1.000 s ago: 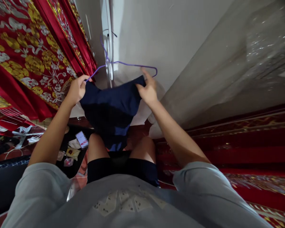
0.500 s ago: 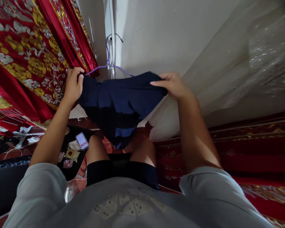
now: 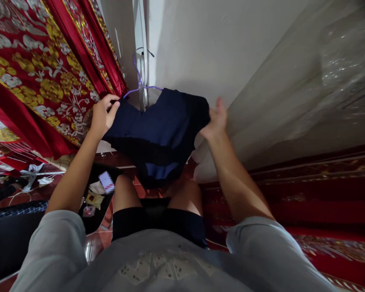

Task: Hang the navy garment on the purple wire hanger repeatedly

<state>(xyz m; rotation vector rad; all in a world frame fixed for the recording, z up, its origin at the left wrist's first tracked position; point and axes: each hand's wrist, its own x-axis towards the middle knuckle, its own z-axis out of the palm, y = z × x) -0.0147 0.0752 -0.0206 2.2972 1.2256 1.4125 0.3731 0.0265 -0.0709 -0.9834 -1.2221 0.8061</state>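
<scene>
A dark navy garment (image 3: 161,121) with a V-shaped neckline hangs in front of me on a thin purple hanger (image 3: 139,79). Its lower part droops in folds above my knees. My left hand (image 3: 105,113) is closed, thumb and fingers pinching the garment's left shoulder near the end of the hanger. Beside the right edge of the cloth is my right hand (image 3: 215,119), open, fingers apart and slightly blurred. Whether it touches the cloth I cannot tell.
Red cloth with gold and silver embroidery (image 3: 53,81) hangs at the left. Clear plastic sheeting (image 3: 292,81) covers the right side, by a pale wall (image 3: 200,44). A phone (image 3: 106,181) and small packets (image 3: 94,199) lie on a dark surface lower left.
My right hand has let go of the garment's right shoulder and moved slightly left and down. The cloth now drapes over the hanger's right arm. My left hand has shifted a little right.
</scene>
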